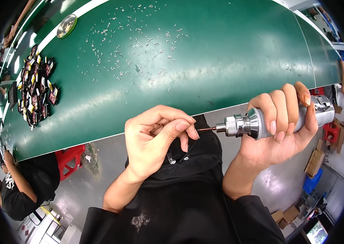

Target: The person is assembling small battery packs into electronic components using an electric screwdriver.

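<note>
My right hand [279,122] is wrapped round the grey and silver body of a power screwdriver [243,125], held sideways in front of the table edge. Its thin copper-coloured bit [207,129] points left. The fingers of my left hand [155,138] are bent, with thumb and forefinger brought together close by the tip of the bit. Whatever they pinch is too small or too hidden to make out. Both hands are in the air above a black bag [204,156] at my front, which has zip pulls.
Many tiny pale pin-like pieces [135,44] lie scattered over the green table [237,53]. At its left is a heap of small black parts [35,87]; a round dish [66,26] stands farther back. Another person [29,183] sits at the left near a red stool [70,160].
</note>
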A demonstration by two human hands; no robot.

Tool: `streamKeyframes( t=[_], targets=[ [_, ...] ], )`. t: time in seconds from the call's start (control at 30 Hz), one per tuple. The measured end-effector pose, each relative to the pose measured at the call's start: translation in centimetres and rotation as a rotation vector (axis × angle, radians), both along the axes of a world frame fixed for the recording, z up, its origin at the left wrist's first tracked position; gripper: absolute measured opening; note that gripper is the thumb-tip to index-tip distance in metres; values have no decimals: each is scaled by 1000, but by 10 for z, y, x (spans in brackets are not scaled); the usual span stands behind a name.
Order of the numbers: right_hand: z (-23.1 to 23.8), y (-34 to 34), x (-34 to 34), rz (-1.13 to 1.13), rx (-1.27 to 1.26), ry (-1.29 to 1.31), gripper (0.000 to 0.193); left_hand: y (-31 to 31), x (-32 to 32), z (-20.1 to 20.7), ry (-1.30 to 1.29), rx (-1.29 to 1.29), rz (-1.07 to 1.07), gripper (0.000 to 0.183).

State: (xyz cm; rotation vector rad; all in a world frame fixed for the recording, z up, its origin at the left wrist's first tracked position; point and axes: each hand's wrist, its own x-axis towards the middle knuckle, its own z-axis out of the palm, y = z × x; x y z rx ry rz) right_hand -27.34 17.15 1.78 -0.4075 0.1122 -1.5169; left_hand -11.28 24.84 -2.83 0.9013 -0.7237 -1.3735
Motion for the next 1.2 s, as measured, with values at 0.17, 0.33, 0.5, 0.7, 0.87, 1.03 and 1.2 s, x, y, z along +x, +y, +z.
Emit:
streamKeyframes(
  t=[0.17, 0.33, 0.5, 0.7, 0.87, 1.03, 1.2],
  targets=[
    [1, 0, -1, -8, -14, 15, 13, -1, -1, -4, 83, -39, -31, 2],
    [-2, 0, 1, 25, -38, 27, 13, -1, -4, -8, 174, -60, -39, 5],
    [-4, 1, 0, 21, -30, 21, 13, 1, -2, -12, 255, -63, -65, 15],
    [-6, 2, 0, 1, 2, 16, 12, 1, -7, -10, 105, -30, -57, 12],
    [-7, 2, -2, -4, -8, 28, 12, 0, -5, -6, 11, 0, -47, 12],
    [-7, 2, -4, -17, -5, 36, 12, 2, -7, -5, 87, 8, -54, 13],
    [-5, 3, -3, -24, -15, 51, 12, 3, -13, -8, 181, -30, -73, 14]
  ],
)
